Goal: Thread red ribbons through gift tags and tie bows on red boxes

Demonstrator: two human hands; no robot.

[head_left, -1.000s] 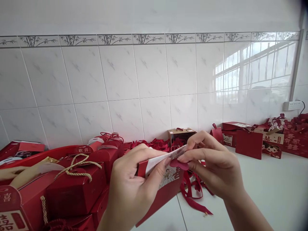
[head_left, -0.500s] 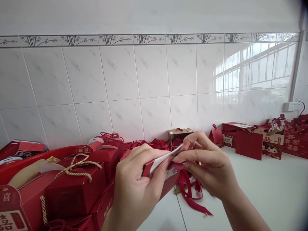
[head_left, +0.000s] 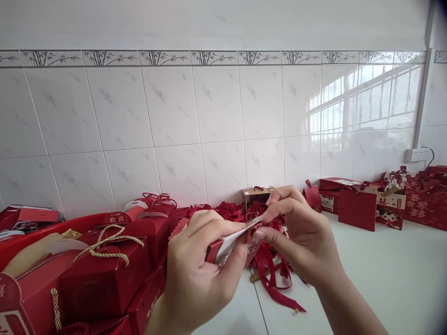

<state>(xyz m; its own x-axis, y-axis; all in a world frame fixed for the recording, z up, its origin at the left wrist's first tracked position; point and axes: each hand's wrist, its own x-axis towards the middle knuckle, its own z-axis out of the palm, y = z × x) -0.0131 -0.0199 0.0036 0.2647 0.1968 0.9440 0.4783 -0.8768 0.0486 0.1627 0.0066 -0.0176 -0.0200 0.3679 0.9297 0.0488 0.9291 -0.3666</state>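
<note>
My left hand (head_left: 200, 267) is closed around a small red paper gift box (head_left: 212, 251), which is tilted and has a white inner side showing along its top. Its fingers lie over the top and the thumb presses the near side. At the box's far right end my right hand (head_left: 302, 237) pinches a bit of dark red ribbon (head_left: 250, 236) between thumb and forefinger, against the box edge. The other right fingers are curled above it. Most of the box and the ribbon's far end are hidden by the fingers.
Loose red ribbons (head_left: 275, 293) trail over the white table behind the hands, near an open brown box (head_left: 249, 195). Stacked red gift boxes (head_left: 101, 279) with cord handles crowd the left. More red boxes and bags (head_left: 356, 209) stand along the tiled wall at right.
My right thumb and forefinger have shifted their pinch on the ribbon at the box's end, and less ribbon shows below them. The view has swung slightly right. My left hand keeps its hold.
</note>
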